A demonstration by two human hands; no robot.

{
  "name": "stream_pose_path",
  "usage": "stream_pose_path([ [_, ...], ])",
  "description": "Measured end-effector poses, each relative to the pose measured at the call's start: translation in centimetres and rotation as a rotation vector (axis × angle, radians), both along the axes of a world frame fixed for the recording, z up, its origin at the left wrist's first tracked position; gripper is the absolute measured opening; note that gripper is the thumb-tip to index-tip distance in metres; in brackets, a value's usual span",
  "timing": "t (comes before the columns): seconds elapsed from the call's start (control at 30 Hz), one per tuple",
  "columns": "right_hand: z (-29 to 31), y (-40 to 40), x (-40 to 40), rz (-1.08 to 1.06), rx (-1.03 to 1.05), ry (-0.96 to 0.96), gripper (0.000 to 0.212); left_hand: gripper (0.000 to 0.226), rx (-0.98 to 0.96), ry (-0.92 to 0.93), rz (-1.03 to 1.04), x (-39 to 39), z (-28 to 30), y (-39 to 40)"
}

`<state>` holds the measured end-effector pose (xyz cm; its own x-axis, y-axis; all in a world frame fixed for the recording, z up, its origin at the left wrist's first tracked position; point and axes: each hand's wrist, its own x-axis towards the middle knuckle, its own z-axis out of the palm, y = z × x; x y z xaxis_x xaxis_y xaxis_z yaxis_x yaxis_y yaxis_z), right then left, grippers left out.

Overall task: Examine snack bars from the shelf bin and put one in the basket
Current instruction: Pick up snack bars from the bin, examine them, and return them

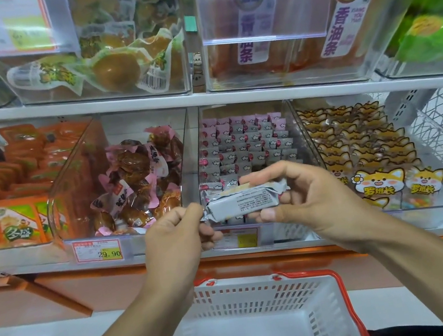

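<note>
**Snack bar held in both hands, in front of the shelf bin**

Head view:
- Snack bar (246, 200), silver wrapper, printed back facing the camera. Lies roughly level, just in front of the lower front edge of the shelf bin (243, 146).
- Left hand (175, 240): fingers curled, thumb and forefinger pinching the crimped left end of the bar.
- Right hand (304, 198): thumb pressed under the bar's lower edge, fingers curled over its top and right end. Bar sits between thumb and fingers.
- Shelf bin is clear plastic, packed with rows of small grey and pink wrapped bars standing on edge.
- Left of the bin: clear tub of brown vacuum-packed snacks (134, 182) with pink labels. Further left of the bin: orange packets (12, 203).
- Right of the bin: packs with a cartoon fox print (373, 154).
- Below the bin, left side: price tag (98, 250) reading 29.90 on the shelf rail. A second tag sits under the bin, mostly hidden behind the hands.
- Basket (264, 288), white with red rim, well below the bin and the hands, directly beneath the bar. Nothing visible on its bottom.
</note>
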<state>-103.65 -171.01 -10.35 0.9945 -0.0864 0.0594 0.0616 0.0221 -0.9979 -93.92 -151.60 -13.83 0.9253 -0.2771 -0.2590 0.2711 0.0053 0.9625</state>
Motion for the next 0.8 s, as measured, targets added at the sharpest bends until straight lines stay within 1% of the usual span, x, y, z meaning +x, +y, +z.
stream_pose_path([
  [0.1, 0.3, -0.5, 0.2, -0.075, -0.025, -0.024, 0.032, 0.024, 0.028, -0.019, -0.046, -0.1, 0.1, -0.1],
  [0.13, 0.4, -0.7, 0.4, -0.136, -0.051, -0.032, 0.03, 0.023, 0.033, -0.034, -0.055, -0.2, 0.1, -0.2],
  [0.2, 0.4, -1.3, 0.7, -0.337, -0.118, -0.035, 0.029, 0.021, 0.044, -0.1, -0.055, -0.5, 0.2, -0.4],
  [0.3, 0.2, -2.5, 1.5, -0.695, -0.292, -0.016, 0.024, 0.014, 0.098, -0.292, -0.088, -1.1, 0.3, -0.4],
  [0.37, 0.1, -3.5, 2.2, -0.839, -0.382, -0.029, 0.021, 0.006, 0.175, -0.441, -0.147, -1.6, 0.1, -0.5],
  [0.4, 0.1, -3.9, 2.5, -0.87, -0.411, -0.049, 0.021, 0.007, 0.244, -0.518, -0.185, -1.8, 0.0, -0.5],
  [0.43, 0.1, -4.1, 2.8, -0.875, -0.45, -0.072, 0.025, 0.011, 0.331, -0.605, -0.229, -1.9, -0.2, -0.5],
  [0.5, -0.1, -4.4, 3.4, -0.837, -0.547, -0.095, 0.03, 0.027, 0.505, -0.791, -0.35, -2.1, -0.5, -0.4],
  [0.57, -0.6, -4.3, 3.8, -0.785, -0.646, -0.09, 0.031, 0.045, 0.617, -0.919, -0.474, -2.2, -1.0, -0.3],
  [0.67, -1.1, -4.0, 4.0, -0.69, -0.81, -0.08, 0.033, 0.055, 0.678, -0.963, -0.552, -2.4, -1.7, -0.5],
  [0.73, -1.3, -3.8, 4.2, -0.636, -0.948, -0.089, 0.035, 0.055, 0.68, -0.966, -0.551, -2.6, -2.0, -0.6],
  [0.8, -1.3, -3.4, 4.4, -0.613, -1.014, -0.099, 0.035, 0.053, 0.669, -0.964, -0.544, -2.6, -2.1, -0.7],
])
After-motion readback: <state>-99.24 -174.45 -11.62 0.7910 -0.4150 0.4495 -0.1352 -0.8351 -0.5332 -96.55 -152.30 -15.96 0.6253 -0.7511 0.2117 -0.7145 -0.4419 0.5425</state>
